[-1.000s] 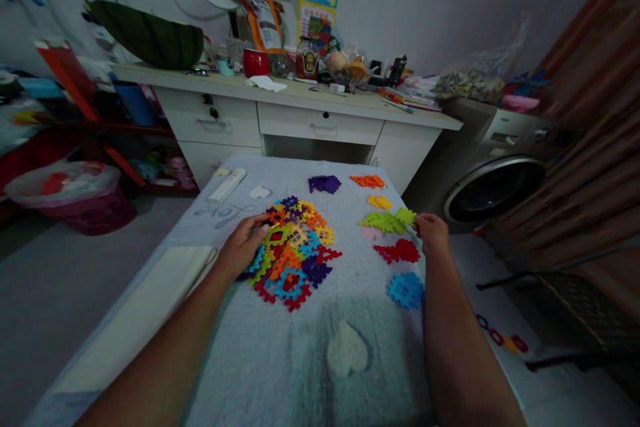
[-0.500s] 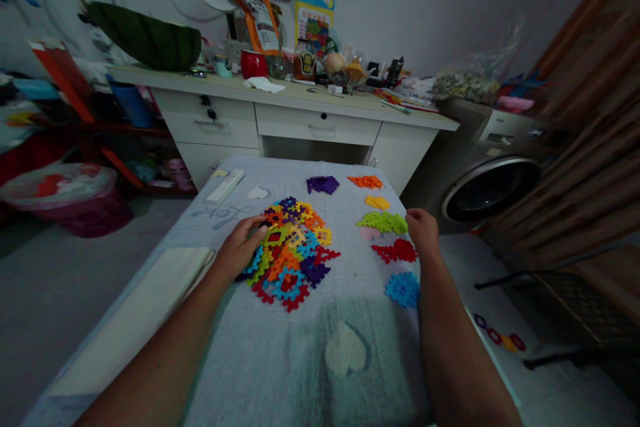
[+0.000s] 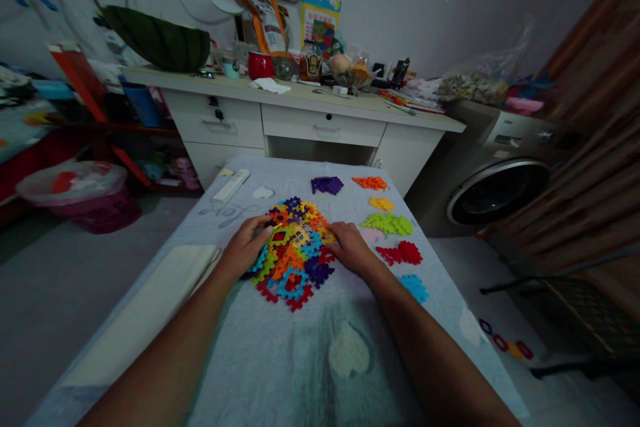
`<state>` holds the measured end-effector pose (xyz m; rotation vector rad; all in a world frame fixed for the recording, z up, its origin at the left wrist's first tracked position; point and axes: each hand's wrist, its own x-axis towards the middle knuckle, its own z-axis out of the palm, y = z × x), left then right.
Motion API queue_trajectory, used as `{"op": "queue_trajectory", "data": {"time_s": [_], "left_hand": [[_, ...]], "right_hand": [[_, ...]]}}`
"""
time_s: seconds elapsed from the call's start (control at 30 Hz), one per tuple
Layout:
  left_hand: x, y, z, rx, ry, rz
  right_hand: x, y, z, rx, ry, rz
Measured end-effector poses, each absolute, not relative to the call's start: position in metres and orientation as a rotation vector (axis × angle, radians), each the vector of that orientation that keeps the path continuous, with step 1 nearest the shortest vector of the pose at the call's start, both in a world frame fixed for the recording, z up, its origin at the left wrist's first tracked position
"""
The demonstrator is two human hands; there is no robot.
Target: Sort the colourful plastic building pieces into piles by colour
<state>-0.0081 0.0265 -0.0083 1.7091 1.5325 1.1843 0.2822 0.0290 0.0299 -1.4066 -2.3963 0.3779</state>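
Note:
A mixed heap of colourful interlocking plastic building pieces (image 3: 290, 257) lies mid-table, with notched edges and some square window shapes. My left hand (image 3: 246, 247) rests against the heap's left side, thumb apart from the fingers. On the opposite side, my right hand (image 3: 351, 248) touches the heap's right edge, its thumb and fingers apart around yellow and red pieces. Single-colour groups lie farther off: purple pieces (image 3: 327, 185), orange pieces (image 3: 370, 183), yellow pieces (image 3: 381, 203), green pieces (image 3: 387, 223), red pieces (image 3: 400, 253) and blue pieces (image 3: 413, 288), the last partly behind my right arm.
A pale cloth (image 3: 310, 373) covers the table. A white, bar-shaped object (image 3: 232, 187) lies at the far left, and a folded cream item (image 3: 145, 307) along the left edge. Beyond stand a cluttered white cabinet (image 3: 320, 123) and a washing machine (image 3: 495, 173). A chair (image 3: 565, 313) is at right.
My right hand has moved left from beside the green and red groups to the heap's right edge. My left hand stays at the heap. The view has shifted slightly.

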Motion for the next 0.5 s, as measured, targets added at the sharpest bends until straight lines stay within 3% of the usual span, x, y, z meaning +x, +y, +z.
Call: {"op": "queue_trajectory", "data": {"time_s": [0.27, 0.5], "left_hand": [[-0.008, 0.027, -0.011, 1.708, 1.533, 1.185], [-0.008, 0.026, -0.010, 1.718, 1.536, 1.187]], "right_hand": [[0.302, 0.039, 0.030, -1.450, -2.230, 0.348], [0.361, 0.103, 0.056, -1.769, -2.048, 0.135]]}}
